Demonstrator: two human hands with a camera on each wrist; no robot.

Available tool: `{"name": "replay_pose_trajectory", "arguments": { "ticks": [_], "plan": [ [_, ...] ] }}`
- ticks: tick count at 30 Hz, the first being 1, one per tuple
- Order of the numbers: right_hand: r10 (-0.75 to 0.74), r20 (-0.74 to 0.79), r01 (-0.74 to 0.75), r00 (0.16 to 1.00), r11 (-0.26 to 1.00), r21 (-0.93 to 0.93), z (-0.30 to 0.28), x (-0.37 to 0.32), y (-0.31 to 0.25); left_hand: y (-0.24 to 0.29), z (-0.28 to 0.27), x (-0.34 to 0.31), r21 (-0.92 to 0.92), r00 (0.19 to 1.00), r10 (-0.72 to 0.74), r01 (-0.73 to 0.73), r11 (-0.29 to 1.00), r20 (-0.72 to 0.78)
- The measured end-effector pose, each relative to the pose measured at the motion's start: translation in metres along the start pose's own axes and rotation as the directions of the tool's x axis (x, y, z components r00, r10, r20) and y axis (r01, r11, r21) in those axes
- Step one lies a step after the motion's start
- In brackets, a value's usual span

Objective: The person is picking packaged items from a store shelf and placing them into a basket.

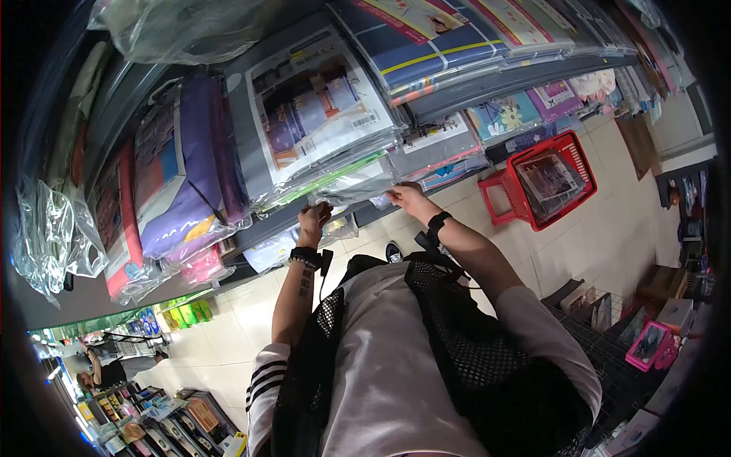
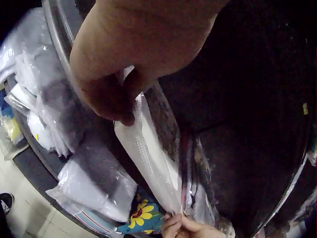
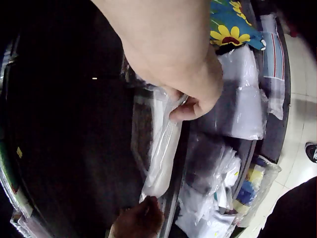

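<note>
A flat package in clear plastic (image 1: 358, 185) lies at the shelf's front edge, its white side showing as a long strip in both wrist views. My left hand (image 1: 314, 221) pinches one front corner of its plastic between thumb and fingers. At the other front corner my right hand (image 1: 411, 199) pinches the plastic too, as the right wrist view shows with the plastic (image 3: 167, 144) between thumb and fingers. Above lies a larger grey package (image 1: 312, 107) with a printed bedroom picture and a barcode.
Wrapped purple textile packages (image 1: 194, 183) stand left on the shelf; blue ones (image 1: 426, 53) lie to the right. White plastic-wrapped packs (image 2: 94, 183) sit on a lower shelf. A red basket (image 1: 537, 183) holding a wrapped package stands on the tiled floor at right.
</note>
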State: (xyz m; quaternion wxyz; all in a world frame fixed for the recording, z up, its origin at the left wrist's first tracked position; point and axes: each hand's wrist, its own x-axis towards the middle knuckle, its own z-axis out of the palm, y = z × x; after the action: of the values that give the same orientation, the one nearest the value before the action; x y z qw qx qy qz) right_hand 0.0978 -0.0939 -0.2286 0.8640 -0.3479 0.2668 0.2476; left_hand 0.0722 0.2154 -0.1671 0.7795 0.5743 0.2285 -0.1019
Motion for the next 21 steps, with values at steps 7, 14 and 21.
{"name": "replay_pose_trajectory", "arguments": {
  "ticks": [7, 14, 21],
  "plan": [
    [0.021, 0.173, -0.012, 0.985, 0.999, -0.053, -0.034, -0.004, -0.004, -0.017, -0.001, -0.007, -0.378, 0.906, -0.372, 0.280, 0.883, -0.200],
    [0.129, 0.049, -0.110, 0.990, 0.951, -0.288, -0.027, -0.050, -0.044, -0.025, -0.037, 0.034, 0.465, 0.972, 0.083, 0.029, 0.885, -0.218],
    [-0.225, 0.157, 0.203, 0.962, 0.197, -0.959, -0.099, -0.089, -0.085, -0.047, -0.040, 0.059, 0.166, 0.980, 0.062, -0.030, 0.986, -0.191]
  ]
}}
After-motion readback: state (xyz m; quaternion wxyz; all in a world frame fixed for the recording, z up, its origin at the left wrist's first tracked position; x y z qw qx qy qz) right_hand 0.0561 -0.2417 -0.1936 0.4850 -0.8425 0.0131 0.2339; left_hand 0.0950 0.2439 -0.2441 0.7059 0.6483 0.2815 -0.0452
